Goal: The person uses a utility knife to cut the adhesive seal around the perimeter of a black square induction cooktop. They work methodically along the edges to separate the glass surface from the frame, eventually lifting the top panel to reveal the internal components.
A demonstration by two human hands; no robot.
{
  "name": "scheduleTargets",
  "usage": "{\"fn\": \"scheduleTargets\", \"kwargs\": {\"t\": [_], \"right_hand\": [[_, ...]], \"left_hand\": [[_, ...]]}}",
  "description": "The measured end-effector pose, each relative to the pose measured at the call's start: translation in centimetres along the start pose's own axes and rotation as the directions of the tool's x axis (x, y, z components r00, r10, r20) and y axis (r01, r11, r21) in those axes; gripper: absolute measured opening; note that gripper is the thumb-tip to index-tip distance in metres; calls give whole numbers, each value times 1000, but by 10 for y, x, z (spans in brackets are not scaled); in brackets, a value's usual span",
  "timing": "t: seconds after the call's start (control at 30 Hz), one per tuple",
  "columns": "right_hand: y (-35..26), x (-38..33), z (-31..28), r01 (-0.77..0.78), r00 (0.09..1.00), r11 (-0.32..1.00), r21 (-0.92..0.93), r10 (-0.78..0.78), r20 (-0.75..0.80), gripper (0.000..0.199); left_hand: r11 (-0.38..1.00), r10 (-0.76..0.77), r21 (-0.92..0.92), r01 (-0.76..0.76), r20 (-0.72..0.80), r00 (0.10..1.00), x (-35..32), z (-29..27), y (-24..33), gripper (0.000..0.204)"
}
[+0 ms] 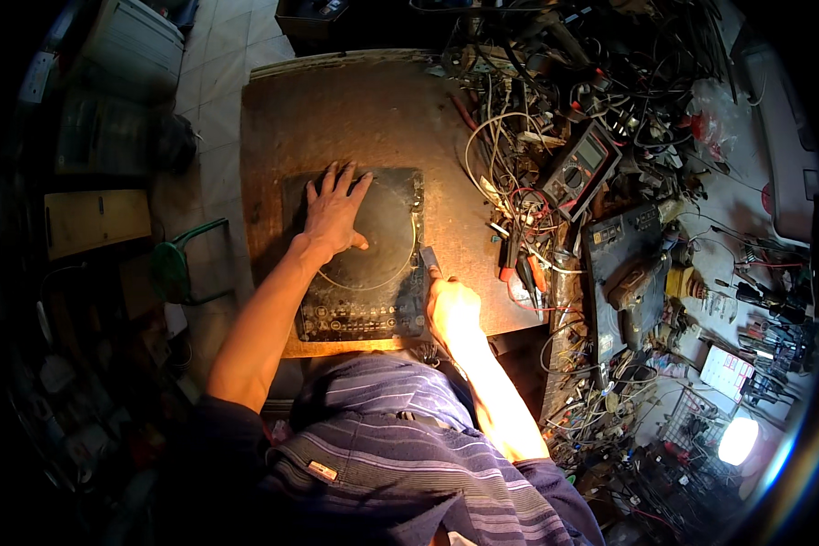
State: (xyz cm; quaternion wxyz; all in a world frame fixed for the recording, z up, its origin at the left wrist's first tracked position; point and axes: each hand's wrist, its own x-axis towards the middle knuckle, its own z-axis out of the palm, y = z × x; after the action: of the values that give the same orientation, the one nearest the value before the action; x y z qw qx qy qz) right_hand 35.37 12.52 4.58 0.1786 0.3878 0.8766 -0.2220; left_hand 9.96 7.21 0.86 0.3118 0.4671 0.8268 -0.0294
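Note:
A black induction cooktop (387, 205) with a pale ring and a row of control markings lies flat on the brown wooden table (337, 100). Across its upper left part my left hand (333, 214) rests with fingers spread, palm down on the glass. My right hand (453, 309) is closed in a fist around a flat-bladed scraper (429, 258). The grey blade sticks up past the thumb, at the cooktop's right edge; whether it is wedged into the seam I cannot tell. The scraper's handle is hidden in the fist.
Right of the cooktop lie a multimeter (578, 168), tangled wires and several red and black handled tools (523, 271). A dark flat appliance panel (623, 264) sits beyond them. A bright lamp (738, 441) glows at lower right. A green chair (175, 268) stands at left.

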Motion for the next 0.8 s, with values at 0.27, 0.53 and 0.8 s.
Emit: {"fn": "scheduleTargets", "kwargs": {"t": [0.27, 0.53, 0.8], "right_hand": [[-24, 76, -54, -74, 989, 996, 58, 66, 134, 20], [-29, 66, -52, -87, 963, 995, -57, 99, 249, 18], [-23, 76, -49, -3, 981, 999, -37, 10, 191, 18]], "left_hand": [[1000, 15, 13, -15, -36, 999, 0, 3, -3, 133], [999, 40, 14, -40, -55, 998, 2, 8, -6, 133], [999, 43, -11, -43, -39, 998, 0, 8, -6, 133]]}}
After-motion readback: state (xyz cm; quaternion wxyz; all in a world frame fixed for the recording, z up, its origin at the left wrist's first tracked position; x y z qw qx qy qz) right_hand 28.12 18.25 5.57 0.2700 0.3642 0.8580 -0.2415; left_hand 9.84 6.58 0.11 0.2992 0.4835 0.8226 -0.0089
